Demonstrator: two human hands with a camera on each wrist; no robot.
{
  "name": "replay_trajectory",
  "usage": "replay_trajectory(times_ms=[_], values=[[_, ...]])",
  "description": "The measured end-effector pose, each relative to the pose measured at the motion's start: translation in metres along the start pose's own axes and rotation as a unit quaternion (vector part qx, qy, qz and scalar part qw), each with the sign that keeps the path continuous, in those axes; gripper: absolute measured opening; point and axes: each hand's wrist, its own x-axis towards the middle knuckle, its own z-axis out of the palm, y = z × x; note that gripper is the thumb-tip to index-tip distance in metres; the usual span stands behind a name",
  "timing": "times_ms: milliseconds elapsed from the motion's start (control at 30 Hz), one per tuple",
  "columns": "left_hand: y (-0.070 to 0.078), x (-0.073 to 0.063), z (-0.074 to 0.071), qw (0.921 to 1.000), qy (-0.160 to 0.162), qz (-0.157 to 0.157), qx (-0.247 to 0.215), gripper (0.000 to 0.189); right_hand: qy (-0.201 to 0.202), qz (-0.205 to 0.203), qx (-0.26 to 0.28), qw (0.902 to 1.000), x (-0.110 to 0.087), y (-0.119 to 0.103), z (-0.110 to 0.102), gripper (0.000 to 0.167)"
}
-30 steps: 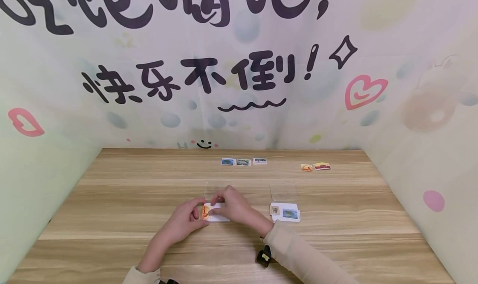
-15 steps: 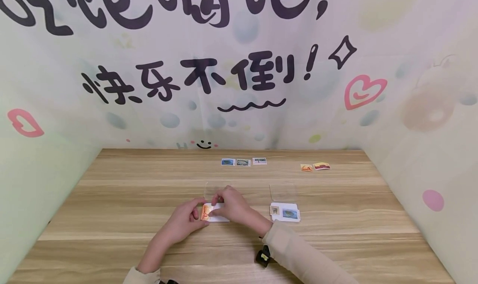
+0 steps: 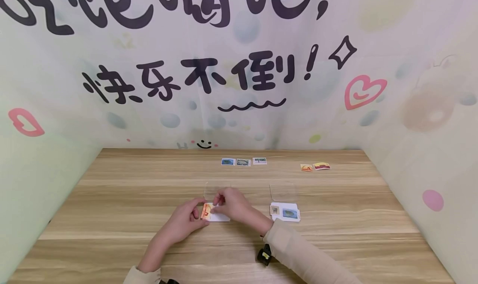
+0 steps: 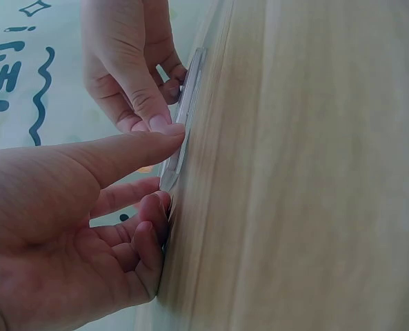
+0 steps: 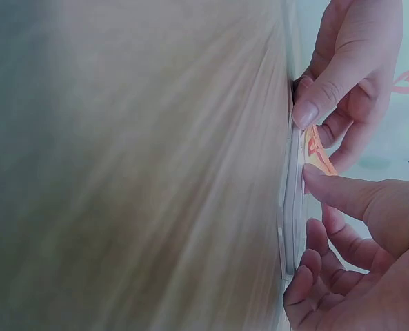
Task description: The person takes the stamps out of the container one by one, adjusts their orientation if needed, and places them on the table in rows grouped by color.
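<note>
In the head view, a white card (image 3: pixel 223 218) in a thin clear holder lies between both hands. An orange stamp (image 3: pixel 206 213) is at its left end. My left hand (image 3: pixel 182 221) grips the holder's left end, thumb at the near edge and fingers at the far one. My right hand (image 3: pixel 234 206) pinches the stamp's right side between thumb and index finger. Seen from the right wrist, the orange stamp (image 5: pixel 317 153) bends up off the card. From the left wrist, the clear holder (image 4: pixel 192 89) lies flat on the table; the stamp is mostly hidden there.
A second white card (image 3: pixel 278 218) bears a small brown stamp (image 3: pixel 274 209) and a blue stamp (image 3: pixel 290 214). Behind the cards lie clear lids (image 3: pixel 282 192). Three stamps (image 3: pixel 243 162) line the back; an orange stamp (image 3: pixel 306 167) and a red-yellow stamp (image 3: pixel 322 166) lie right.
My right hand has shifted very slightly right, and a little more of the orange stamp shows beside its thumb. The left hand stays in place.
</note>
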Motion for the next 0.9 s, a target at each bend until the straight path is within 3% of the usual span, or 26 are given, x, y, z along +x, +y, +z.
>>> replay_trajectory(times_ms=[900], values=[[-0.0008, 0.0006, 0.0001, 1.0, 0.002, 0.004, 0.008, 0.057, -0.007, -0.025, 0.012, 0.9996, -0.0005, 0.0057, -0.0088, 0.015]])
